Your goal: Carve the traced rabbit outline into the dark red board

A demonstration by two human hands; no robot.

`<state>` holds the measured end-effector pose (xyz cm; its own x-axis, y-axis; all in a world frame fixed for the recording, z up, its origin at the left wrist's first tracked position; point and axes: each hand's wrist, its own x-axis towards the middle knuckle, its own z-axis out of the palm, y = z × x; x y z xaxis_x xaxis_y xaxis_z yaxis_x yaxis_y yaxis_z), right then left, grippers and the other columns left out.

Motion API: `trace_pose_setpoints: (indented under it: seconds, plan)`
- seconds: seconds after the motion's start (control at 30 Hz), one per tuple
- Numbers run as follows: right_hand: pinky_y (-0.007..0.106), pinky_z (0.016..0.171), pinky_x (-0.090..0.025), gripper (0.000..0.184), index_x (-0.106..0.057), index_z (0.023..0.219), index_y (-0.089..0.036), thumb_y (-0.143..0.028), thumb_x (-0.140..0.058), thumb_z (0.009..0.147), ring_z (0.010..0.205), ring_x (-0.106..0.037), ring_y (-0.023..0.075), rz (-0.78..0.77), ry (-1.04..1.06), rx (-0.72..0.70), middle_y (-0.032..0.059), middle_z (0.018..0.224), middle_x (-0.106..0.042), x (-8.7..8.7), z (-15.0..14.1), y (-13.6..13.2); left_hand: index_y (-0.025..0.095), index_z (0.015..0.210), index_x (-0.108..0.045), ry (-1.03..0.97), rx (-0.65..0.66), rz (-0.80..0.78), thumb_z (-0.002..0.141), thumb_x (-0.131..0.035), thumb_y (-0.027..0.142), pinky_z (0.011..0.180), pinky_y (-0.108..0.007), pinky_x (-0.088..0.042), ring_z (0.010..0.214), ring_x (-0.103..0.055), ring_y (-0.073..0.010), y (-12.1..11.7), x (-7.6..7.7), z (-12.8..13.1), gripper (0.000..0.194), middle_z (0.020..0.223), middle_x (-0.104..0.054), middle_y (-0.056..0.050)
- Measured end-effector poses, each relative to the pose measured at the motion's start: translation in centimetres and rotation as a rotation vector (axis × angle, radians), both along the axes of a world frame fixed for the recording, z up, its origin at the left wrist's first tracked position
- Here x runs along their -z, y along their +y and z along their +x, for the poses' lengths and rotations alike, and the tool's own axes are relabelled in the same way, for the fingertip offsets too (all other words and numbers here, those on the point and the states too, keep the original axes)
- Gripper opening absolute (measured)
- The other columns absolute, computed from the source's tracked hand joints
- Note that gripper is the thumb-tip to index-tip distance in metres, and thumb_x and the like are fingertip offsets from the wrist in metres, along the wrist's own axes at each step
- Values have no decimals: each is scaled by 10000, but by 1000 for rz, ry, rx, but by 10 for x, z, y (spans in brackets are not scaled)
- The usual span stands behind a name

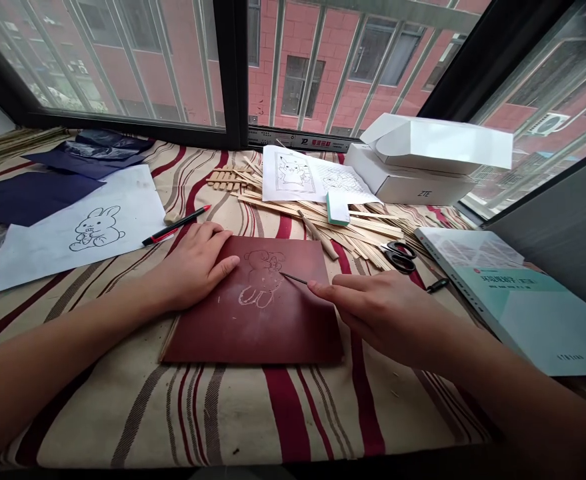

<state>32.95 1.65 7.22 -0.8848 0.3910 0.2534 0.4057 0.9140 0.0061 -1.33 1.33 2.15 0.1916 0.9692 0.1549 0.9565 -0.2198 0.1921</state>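
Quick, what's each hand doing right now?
Left hand: open, resting on the dark red board.
Right hand: closed, holding a thin dark tool with its tip at the board.

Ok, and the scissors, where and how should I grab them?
Take the scissors by the black handle loops, probably from above and the right. The loops face right, away from the wooden strips, while the blades point left toward them. The right hand is nearer, though it holds a thin tool.
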Motion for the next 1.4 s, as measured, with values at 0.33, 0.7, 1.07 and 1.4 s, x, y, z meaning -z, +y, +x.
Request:
trace_pose_setpoints:
  seconds: [0.33, 0.7, 1.07, 1.4]
  plan:
    - [273, 564, -378, 374, -817, 1230, -136, -105, -492, 1046, 603, -642, 124, -92, 100, -7, 23, 807, -770, 17, 6, 9, 143, 1518, -597, 16, 43, -10, 1040, -287, 635, 1305, -583, -418, 1461, -520, -393, 0, 0, -6, 752, 1518, -604, -187]
    - [279, 680, -538, 394, -817, 1274, -152, -104, -516, 1025, 806, -805, 179, -205, 97, 47, 61, 1010, -858, 8, 7, 5, 157, 1505, -606, 30, 48, 1, 1041, -300, 590, 1296, -589, -429, 1444, -542, -388, 1, -1, -8, 705, 1509, -621, -175]
    - [269, 580, -402, 402, -796, 1283, -177, -99, -512, 1010, 640, -663, 133, -72, 105, 31, 30, 850, -796, 18, 4, 4, 181, 1507, -606, 35, 48, -5, 1021, -301, 621, 1301, -595, -419, 1464, -531, -401, 2, 0, -8, 723, 1524, -611, -161]
    - [283, 563, -428, 355, -808, 1243, -136, -75, -548, 1008, 645, -697, 142, -51, 65, 3, 15, 847, -788, 6, 8, 6, 114, 1533, -587, 53, 50, -23, 1013, -249, 624, 1319, -581, -417, 1484, -529, -407, 2, -1, -5, 803, 1532, -598, -191]
